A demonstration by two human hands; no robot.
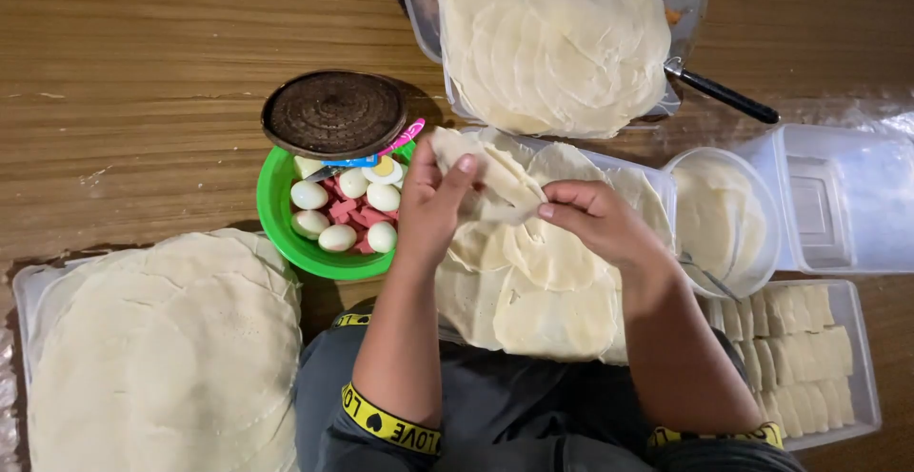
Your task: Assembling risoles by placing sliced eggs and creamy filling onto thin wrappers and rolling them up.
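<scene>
Both hands are clamped on 1 thin wrapper [495, 179], held above a tray of wrappers [547, 282] at the near edge of the wooden table [124, 82]. The left hand [433, 207] pinches the wrapper's left end with thumb and fingers; the right hand [592, 220] pinches its right end. Just left of the left hand sits a green bowl [276, 215] with peeled eggs [338, 237] and red pieces, a dark round lid [333, 113] on its far rim. A box of folded rolls [795, 339] lies at the near right corner.
</scene>
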